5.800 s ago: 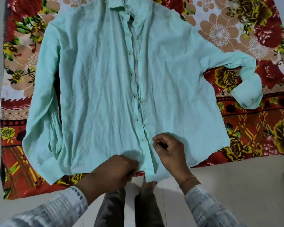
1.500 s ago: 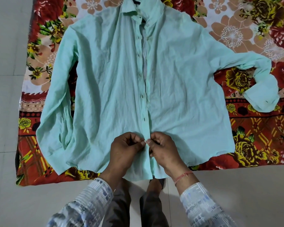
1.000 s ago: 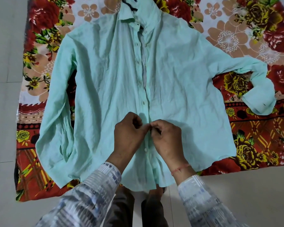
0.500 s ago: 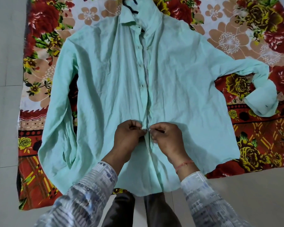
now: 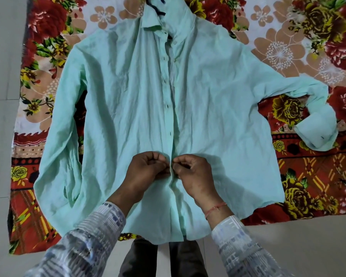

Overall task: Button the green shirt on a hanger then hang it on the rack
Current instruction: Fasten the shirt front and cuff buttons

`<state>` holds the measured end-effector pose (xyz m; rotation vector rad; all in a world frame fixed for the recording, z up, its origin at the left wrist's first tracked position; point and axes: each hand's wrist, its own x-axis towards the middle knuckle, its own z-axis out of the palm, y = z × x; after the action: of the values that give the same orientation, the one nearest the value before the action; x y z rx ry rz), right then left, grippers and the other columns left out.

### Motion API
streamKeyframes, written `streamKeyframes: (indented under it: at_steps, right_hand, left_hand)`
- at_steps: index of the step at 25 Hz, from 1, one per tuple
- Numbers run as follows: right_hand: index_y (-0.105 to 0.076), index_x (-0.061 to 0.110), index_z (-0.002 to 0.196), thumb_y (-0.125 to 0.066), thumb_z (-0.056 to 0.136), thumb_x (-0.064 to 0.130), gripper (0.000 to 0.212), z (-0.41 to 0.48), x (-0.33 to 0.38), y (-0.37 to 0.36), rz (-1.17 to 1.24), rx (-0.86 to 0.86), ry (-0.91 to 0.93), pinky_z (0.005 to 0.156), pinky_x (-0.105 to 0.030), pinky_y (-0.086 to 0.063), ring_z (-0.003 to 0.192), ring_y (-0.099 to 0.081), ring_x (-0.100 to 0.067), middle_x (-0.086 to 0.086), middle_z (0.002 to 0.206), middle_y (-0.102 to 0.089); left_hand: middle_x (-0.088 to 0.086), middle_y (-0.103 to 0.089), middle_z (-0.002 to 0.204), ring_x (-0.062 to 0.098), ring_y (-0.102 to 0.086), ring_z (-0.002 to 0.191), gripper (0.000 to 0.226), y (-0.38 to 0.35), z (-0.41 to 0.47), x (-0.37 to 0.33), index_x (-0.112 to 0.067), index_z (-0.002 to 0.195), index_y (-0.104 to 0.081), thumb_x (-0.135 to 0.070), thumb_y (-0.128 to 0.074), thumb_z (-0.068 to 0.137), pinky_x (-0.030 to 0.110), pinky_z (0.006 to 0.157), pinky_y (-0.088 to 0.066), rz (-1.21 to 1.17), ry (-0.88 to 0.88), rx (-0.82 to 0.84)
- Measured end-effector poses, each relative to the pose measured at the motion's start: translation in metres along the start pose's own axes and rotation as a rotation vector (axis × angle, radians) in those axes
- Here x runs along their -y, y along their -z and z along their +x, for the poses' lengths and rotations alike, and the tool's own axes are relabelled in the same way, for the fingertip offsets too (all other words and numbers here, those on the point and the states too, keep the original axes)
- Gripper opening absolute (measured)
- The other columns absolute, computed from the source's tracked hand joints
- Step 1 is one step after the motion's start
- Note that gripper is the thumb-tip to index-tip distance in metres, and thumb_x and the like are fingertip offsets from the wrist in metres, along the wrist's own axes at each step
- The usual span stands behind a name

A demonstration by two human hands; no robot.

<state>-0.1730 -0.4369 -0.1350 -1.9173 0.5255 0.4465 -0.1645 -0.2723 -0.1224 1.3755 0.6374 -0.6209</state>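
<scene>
A green shirt lies flat on a flowered blanket, collar far. The left hand and right hand each pinch its front edges together near the hem.

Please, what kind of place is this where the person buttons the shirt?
Probably a room in a home: the green shirt lies on a flowered blanket spread over a pale tiled floor, and both hands work there, not at a table.

Wrinkled green shirt lies flat, dark hanger inside collar.
</scene>
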Motion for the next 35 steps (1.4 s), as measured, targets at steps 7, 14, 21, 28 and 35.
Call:
streamKeyframes:
  at_steps: [7, 14, 21, 28, 35]
  right_hand:
    - [-0.078, 0.017, 0.080, -0.077, 0.089, 0.024, 0.012, 0.002, 0.008, 0.006, -0.115, 0.047, 0.041, 0.067, -0.028, -0.056, 0.065, -0.067, -0.006, 0.007, 0.065, -0.071]
    - [-0.055, 0.030, 0.102, -0.069, 0.094, 0.008, 0.027, 0.003, 0.000, 0.005, -0.093, 0.038, 0.106, 0.072, -0.012, -0.047, 0.077, -0.065, -0.002, 0.005, 0.087, -0.072]
    - [-0.066, 0.016, 0.074, -0.063, 0.091, 0.017, 0.017, 0.032, 0.028, 0.023, -0.293, 0.030, 0.354, 0.064, -0.034, -0.055, 0.060, -0.062, -0.012, 0.003, 0.063, -0.065]
    - [-0.083, 0.015, 0.097, -0.068, 0.086, 0.004, 0.022, 0.081, 0.047, 0.021, -0.263, 0.029, 0.294, 0.082, -0.019, -0.058, 0.083, -0.076, -0.010, 0.001, 0.089, -0.082]
    - [-0.081, 0.018, 0.092, -0.066, 0.087, 0.021, 0.016, 0.086, 0.048, 0.015, -0.364, 0.104, 0.372, 0.077, -0.035, -0.060, 0.076, -0.073, -0.014, 0.001, 0.081, -0.079]
  left_hand:
    - [0.013, -0.076, 0.076, 0.021, -0.072, 0.071, 0.018, -0.011, 0.000, 0.007, -0.007, 0.083, -0.072, -0.001, -0.089, 0.081, 0.039, 0.076, -0.062, 0.160, -0.045, -0.118]
    - [0.017, -0.078, 0.075, 0.030, -0.079, 0.074, 0.014, -0.015, 0.004, 0.000, 0.000, 0.087, -0.071, 0.000, -0.085, 0.086, 0.055, 0.088, -0.066, 0.222, 0.006, -0.129]
    - [-0.005, -0.068, 0.070, 0.010, -0.065, 0.073, 0.019, -0.032, 0.014, -0.035, -0.022, 0.079, -0.065, -0.025, -0.083, 0.080, 0.021, 0.062, -0.049, 0.641, -0.297, -0.477]
    - [-0.006, -0.070, 0.073, 0.012, -0.068, 0.071, 0.025, -0.049, 0.054, -0.058, -0.019, 0.082, -0.065, -0.030, -0.088, 0.079, 0.027, 0.063, -0.051, 0.708, -0.250, -0.457]
    - [-0.002, -0.077, 0.076, 0.019, -0.073, 0.072, 0.014, -0.040, 0.056, -0.059, -0.021, 0.080, -0.072, -0.008, -0.076, 0.081, 0.032, 0.065, -0.059, 0.377, -0.073, -0.453]
